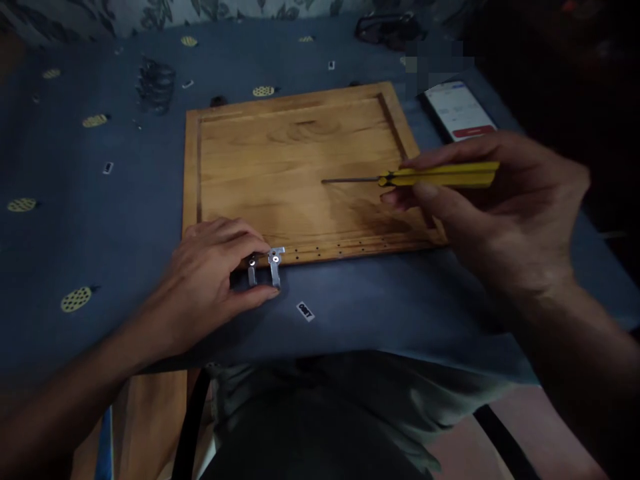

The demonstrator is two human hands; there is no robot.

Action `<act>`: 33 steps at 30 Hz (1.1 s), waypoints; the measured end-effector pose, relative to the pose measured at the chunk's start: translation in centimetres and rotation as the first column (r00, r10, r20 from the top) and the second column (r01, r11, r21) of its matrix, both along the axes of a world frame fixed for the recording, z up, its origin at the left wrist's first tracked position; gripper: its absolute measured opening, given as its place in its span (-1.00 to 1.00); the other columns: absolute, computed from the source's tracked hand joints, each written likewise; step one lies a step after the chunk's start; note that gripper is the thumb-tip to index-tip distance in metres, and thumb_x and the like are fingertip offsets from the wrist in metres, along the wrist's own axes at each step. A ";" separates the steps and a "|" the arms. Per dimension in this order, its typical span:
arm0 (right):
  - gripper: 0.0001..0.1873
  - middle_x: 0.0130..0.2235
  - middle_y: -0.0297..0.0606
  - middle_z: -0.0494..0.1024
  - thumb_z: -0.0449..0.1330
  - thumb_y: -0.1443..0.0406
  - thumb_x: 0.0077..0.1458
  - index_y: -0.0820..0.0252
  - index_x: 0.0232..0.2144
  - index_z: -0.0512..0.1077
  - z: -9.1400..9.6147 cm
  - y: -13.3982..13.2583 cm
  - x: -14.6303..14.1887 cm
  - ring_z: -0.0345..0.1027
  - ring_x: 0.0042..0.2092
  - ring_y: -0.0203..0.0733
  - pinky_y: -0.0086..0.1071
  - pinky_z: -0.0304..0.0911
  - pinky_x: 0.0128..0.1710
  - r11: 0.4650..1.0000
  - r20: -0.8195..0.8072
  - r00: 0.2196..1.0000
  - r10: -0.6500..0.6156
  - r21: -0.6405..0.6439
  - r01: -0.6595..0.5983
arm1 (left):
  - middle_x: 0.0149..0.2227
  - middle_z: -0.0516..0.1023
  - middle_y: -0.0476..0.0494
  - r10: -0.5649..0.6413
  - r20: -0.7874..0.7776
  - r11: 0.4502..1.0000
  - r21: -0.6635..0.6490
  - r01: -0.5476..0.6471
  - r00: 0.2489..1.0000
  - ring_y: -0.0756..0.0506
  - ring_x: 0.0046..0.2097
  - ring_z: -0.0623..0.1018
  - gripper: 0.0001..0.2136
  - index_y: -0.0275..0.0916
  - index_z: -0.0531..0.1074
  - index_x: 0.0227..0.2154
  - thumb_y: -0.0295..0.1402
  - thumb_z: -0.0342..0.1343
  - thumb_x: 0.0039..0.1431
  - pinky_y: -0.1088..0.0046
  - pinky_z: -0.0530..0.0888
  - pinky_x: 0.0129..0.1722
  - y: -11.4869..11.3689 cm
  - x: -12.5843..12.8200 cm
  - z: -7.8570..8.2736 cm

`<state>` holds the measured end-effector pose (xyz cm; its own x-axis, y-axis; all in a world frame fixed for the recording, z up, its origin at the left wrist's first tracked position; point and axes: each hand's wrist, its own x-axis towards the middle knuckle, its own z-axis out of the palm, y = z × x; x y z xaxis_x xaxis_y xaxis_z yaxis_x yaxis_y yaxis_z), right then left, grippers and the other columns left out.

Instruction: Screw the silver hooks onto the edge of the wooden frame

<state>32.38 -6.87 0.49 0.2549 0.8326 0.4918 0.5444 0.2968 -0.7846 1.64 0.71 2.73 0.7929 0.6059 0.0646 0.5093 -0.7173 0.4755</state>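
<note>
My right hand (515, 207) holds a screwdriver (445, 175) by its yellow handle. Its thin shaft points left, over the middle of a wooden board (290, 153) with a grooved border. At the board's near edge, my left hand (215, 260) pinches a small metal bracket (275, 267), thumb below and fingers above. A screw head shows on it. Just left of that, partly covered by the fingers, a second metal bracket (252, 272) also has a screw head. Rows of small dark holes run along the near edge to the right.
A phone (460, 110) with a lit screen lies beyond the board at the right. Dark metal pieces (156, 85) rest at the back left, and a dark object (387, 30) sits at the far back. A patterned blue cloth (125, 253) covers the table.
</note>
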 end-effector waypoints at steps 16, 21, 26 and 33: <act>-0.85 -0.15 -0.18 0.63 0.18 0.28 0.47 0.18 -0.09 0.55 0.0 0.3 -5.7 0.51 -0.12 -0.15 -0.24 0.48 -0.16 0.894 0.530 0.742 0.411 -0.077 -0.441 | -0.04 0.66 -0.06 -0.005 -0.035 1.000 0.001 0.005 0.999 -0.25 0.01 0.62 -0.80 -0.10 0.55 -0.11 -0.13 0.30 0.33 0.10 0.45 0.07 -0.4 0.3 0.3; -0.78 -0.18 -0.16 0.62 0.14 0.30 0.48 0.24 -0.10 0.59 -0.4 1.7 -7.7 0.49 -0.17 -0.15 -0.26 0.44 -0.21 0.846 0.419 0.743 0.522 -0.142 -0.514 | -0.03 0.65 -0.10 -0.017 -0.033 0.998 0.052 0.019 0.999 -0.26 0.01 0.60 -0.83 -0.13 0.53 -0.14 -0.18 0.28 0.36 0.10 0.43 0.02 -0.5 0.3 -0.1; -0.83 -0.18 -0.16 0.62 0.17 0.29 0.47 0.22 -0.14 0.56 -1.0 1.7 -7.1 0.50 -0.14 -0.17 -0.30 0.43 -0.17 0.829 0.380 0.743 0.551 -0.149 -0.539 | -0.06 0.65 -0.09 -0.019 -0.023 0.998 0.056 0.020 1.000 -0.26 0.00 0.60 -0.82 -0.14 0.53 -0.12 -0.21 0.33 0.33 0.09 0.43 0.01 -0.5 0.4 -0.2; -0.83 -0.22 -0.21 0.60 0.17 0.33 0.46 0.20 -0.22 0.52 -1.1 2.1 -7.6 0.48 -0.18 -0.20 -0.32 0.42 -0.21 0.820 0.358 0.741 0.568 -0.165 -0.548 | -0.07 0.63 -0.10 -0.016 -0.024 0.999 0.039 0.016 1.000 -0.25 -0.01 0.58 -0.84 -0.17 0.53 -0.16 -0.24 0.33 0.32 0.09 0.43 0.03 -0.6 0.4 -0.1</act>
